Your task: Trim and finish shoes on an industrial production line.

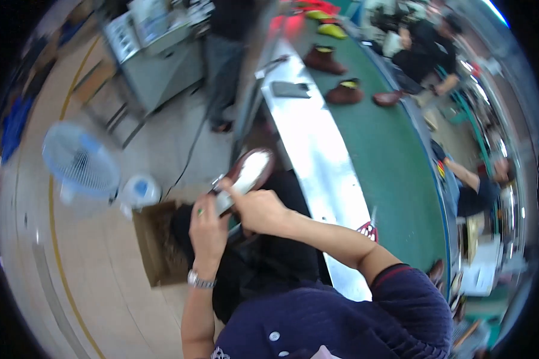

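Note:
A reddish-brown shoe point(266, 166) with a long whitish face turned up is held over my lap, its rounded end pointing away from me. At the shoe's near end, my left hand point(208, 232) is wrapped around its side, with a ring on one finger and a watch on the wrist. My right hand point(259, 210) is closed at the same end, its thumb and fingers against the whitish face. The hands partly cover the near part of the shoe. Whether a small tool is between the right fingers is too blurred to tell.
Right of me runs a shiny metal ledge point(317, 149) with a dark phone point(290, 90). Beside it, a green conveyor belt point(383, 161) carries brown shoes point(344, 91). A cardboard box point(153, 251) and a fan point(81, 160) stand left. Co-workers point(425, 51) sit across the belt.

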